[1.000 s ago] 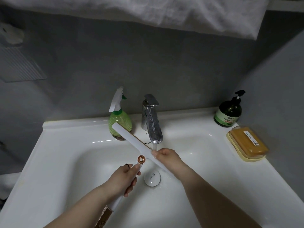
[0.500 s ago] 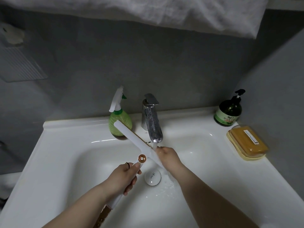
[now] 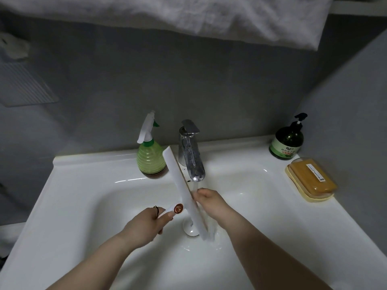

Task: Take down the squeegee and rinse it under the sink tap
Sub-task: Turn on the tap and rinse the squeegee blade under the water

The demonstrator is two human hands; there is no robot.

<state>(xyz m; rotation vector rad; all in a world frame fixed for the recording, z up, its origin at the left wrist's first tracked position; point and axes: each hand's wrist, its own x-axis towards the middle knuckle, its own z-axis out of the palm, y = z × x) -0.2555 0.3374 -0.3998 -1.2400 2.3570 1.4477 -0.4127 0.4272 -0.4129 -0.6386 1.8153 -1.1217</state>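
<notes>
A white squeegee [image 3: 180, 183] with a long blade and a copper-coloured cap on its handle slants over the white sink basin [image 3: 83, 206]. Its blade stands steeply, with the top end beside the chrome tap [image 3: 191, 155]. Water runs from the spout onto the blade and my right hand. My left hand [image 3: 146, 225] is shut around the squeegee's handle. My right hand [image 3: 211, 203] presses its fingertips on the blade's edge under the stream. The lower blade end hangs over the drain plug [image 3: 189, 227].
A green spray bottle [image 3: 149, 158] stands left of the tap. At the right rim sit a dark pump bottle [image 3: 288, 142] and an orange soap bar in a yellow dish [image 3: 312, 181]. A white towel [image 3: 188, 15] hangs above. Grey walls close in behind and right.
The squeegee blade has swung from a shallow slant to a steeper one, its top end now near the tap. My right hand stays on the blade under the running water.
</notes>
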